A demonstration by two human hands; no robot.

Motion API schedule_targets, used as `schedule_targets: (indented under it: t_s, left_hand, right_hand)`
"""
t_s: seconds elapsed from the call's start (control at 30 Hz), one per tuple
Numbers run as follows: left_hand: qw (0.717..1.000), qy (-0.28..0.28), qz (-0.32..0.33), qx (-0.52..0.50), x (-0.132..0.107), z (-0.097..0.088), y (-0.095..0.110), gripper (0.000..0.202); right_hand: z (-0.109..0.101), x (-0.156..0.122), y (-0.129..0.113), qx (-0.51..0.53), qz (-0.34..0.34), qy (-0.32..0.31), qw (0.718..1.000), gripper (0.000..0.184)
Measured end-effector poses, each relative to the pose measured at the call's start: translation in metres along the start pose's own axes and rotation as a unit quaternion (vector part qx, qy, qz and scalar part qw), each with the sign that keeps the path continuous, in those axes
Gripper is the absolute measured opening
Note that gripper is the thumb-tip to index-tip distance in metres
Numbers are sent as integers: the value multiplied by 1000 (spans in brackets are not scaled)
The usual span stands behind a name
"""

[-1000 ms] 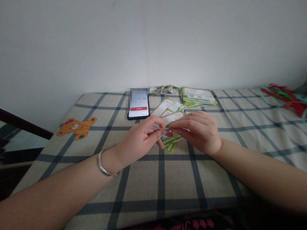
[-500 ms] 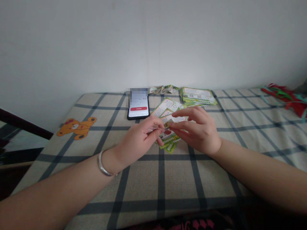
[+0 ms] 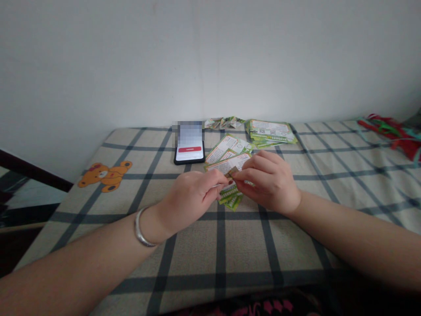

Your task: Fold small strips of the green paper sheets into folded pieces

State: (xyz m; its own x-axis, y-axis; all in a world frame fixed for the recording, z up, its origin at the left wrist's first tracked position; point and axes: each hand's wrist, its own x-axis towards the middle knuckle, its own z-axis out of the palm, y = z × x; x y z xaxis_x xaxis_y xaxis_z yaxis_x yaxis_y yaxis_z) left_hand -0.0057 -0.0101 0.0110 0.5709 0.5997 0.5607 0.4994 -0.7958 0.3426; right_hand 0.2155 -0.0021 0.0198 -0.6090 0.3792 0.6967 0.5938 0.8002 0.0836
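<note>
Over a loose spread of green and white printed leaflets (image 3: 223,149), both hands meet with closed fingers. My left hand (image 3: 194,193), with a silver bangle at its wrist, pinches a small folded paper (image 3: 233,170); a thin pale edge shows by the thumb. My right hand (image 3: 269,182) grips the same paper between thumb and fingertips from the other side. Most of that paper is hidden by the fingers, so its folds cannot be made out.
A phone (image 3: 190,151) with a lit screen lies left of the leaflets. Behind are several small folded papers (image 3: 225,122) and a leaflet stack (image 3: 272,131). Red and green strips (image 3: 397,136) lie far right; a bear figure (image 3: 105,176) is on the checked cloth (image 3: 197,245), left.
My left hand has turned over, its fingers curling downward around the paper. My right hand's raised fingers have come down and closed. The folded paper has shifted slightly between them.
</note>
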Motion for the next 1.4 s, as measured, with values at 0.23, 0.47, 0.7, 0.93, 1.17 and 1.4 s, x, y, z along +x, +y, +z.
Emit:
schedule_targets:
  t_s: [0.23, 0.47, 0.7, 0.93, 1.17, 1.4]
  left_hand:
    - [999, -4, -36, -39, 0, 1, 2, 7]
    - [1000, 7, 17, 25, 1, 1, 0, 6]
    - [992, 19, 62, 109, 0, 0, 1, 14]
    - [988, 19, 71, 139, 0, 0, 0, 22]
    - [981, 25, 104, 162, 0, -1, 0, 21]
    - [975, 39, 106, 189, -1, -2, 1, 24]
  right_hand:
    - [0, -1, -1, 2, -6, 7, 1000, 4]
    - [-1, 0, 0, 2, -7, 5, 1000, 5]
    - [-2, 3, -1, 0, -3, -3, 1000, 6]
    - [-3, 1, 2, -37, -11, -14, 999, 8]
    - [-1, 1, 2, -51, -15, -38, 998, 10]
    - [0, -1, 3, -43, -17, -25, 999, 8]
